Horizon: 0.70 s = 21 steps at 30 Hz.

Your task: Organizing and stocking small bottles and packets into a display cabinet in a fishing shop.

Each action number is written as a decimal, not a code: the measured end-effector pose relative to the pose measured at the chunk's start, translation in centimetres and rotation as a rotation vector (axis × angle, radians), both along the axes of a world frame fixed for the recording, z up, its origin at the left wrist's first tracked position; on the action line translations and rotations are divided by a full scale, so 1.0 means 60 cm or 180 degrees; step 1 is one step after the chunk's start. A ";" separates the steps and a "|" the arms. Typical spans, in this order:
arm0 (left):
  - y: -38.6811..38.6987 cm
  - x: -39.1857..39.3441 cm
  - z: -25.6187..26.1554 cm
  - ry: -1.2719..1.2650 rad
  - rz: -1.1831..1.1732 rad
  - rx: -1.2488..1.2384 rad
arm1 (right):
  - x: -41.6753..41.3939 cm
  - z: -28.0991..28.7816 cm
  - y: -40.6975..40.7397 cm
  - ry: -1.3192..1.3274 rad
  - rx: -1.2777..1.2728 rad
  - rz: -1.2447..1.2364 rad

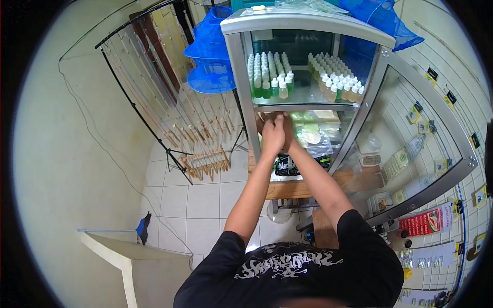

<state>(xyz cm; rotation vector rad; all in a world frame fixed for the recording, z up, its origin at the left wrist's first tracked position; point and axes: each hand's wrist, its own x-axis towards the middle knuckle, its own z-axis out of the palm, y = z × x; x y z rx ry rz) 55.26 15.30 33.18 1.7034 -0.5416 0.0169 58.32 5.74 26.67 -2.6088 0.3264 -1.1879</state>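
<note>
Both my hands reach through the open front of a metal-framed glass cabinet [304, 108], into its lower compartment. My left hand [272, 138] lies partly over my right hand [289, 133] near the compartment's left side. Most fingers are hidden, so I cannot tell whether anything is between them. Right beside them are stacked plastic packets [308, 127], pale green and cream. A black printed pouch [285, 168] lies lower, under my forearms. On the shelf above stand rows of white-capped dropper bottles, green ones [266, 90] to the left and mostly amber ones [333, 93] to the right.
The glass door [423, 154] is swung out to my right. Behind its pane sits a small digital scale [371, 159]. A wooden bench [285, 190] supports the cabinet. To the left, a black stand [133, 104] holds thin rods; blue mesh nets [212, 79] hang beside the cabinet.
</note>
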 end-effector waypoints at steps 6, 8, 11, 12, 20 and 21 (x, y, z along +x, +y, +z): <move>0.009 0.006 -0.058 0.0305 -0.0147 0.0107 | -0.029 0.012 0.017 0.0178 -0.0478 -0.0225; 0.009 0.014 -0.078 0.0421 -0.0101 -0.0046 | -0.034 0.027 0.025 0.0442 -0.0410 -0.0186; 0.005 0.000 -0.056 0.0893 -0.0549 -0.0469 | -0.042 0.026 0.013 0.0456 0.0098 0.0086; 0.009 0.005 -0.059 0.0992 -0.0606 -0.0515 | -0.038 0.029 0.016 0.0471 0.0158 0.0122; 0.032 -0.017 -0.033 0.1284 -0.0701 -0.0211 | -0.032 0.000 0.001 0.0538 0.0209 -0.0053; 0.035 -0.013 -0.033 0.1281 -0.0697 -0.0196 | -0.032 0.010 0.008 0.0534 0.0224 -0.0051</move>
